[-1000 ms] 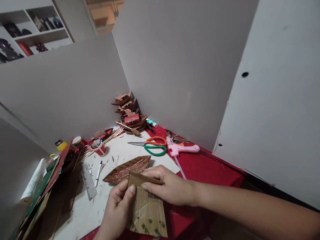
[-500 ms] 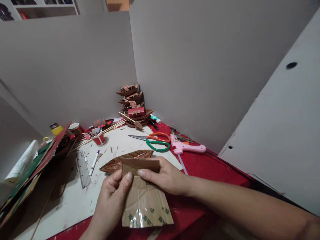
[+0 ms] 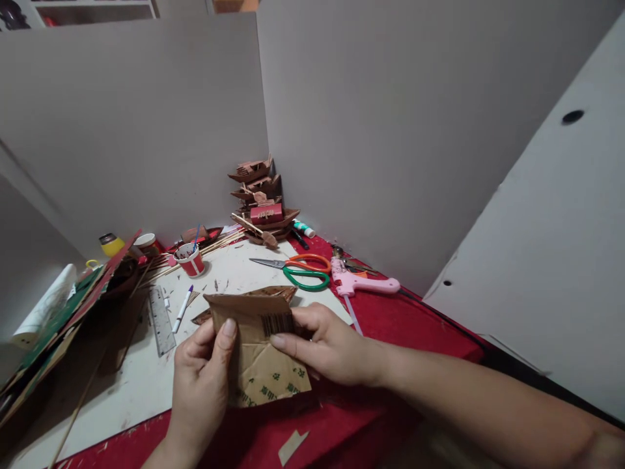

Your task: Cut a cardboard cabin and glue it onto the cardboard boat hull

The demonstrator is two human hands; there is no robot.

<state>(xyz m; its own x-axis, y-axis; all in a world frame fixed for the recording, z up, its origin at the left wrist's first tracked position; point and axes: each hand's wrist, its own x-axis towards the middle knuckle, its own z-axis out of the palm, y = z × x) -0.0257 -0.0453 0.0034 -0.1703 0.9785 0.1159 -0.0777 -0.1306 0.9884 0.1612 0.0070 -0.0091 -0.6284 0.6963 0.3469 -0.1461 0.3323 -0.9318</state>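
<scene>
Left hand: I have the left hand (image 3: 200,371) pinched on the left side of the brown cardboard (image 3: 261,355), thumb in front and fingers mostly hidden behind.
Right hand: I have the right hand (image 3: 327,342) closed on the other side, with its thumb by the dark stripes.
Brown cardboard: I see it held up between the two hands, near the front edge of the white board (image 3: 229,264). It has a crease across it and green marks down low.
Boat: I see bits of one brown boat (image 3: 288,293) poking out behind the cardboard. The rest is hidden.
Boat pile: I see small brown boats (image 3: 266,225) piled up near the corner, one with a red top.
Scissors: I see the scissors (image 3: 268,263) lying past the boat, with one orange handle and one green.
Glue gun: I see a pink glue gun (image 3: 364,284) on the red cloth (image 3: 415,326), just beside the scissors.
Ruler and pen: I see a clear ruler (image 3: 161,319) and a white pen (image 3: 181,311) with a purple tip, side by side on the left.
Cup: I see a red and white cup (image 3: 190,264) with a blue stick in it.
Sheets: I see green and red sheets (image 3: 88,306) leaning at the far left.
</scene>
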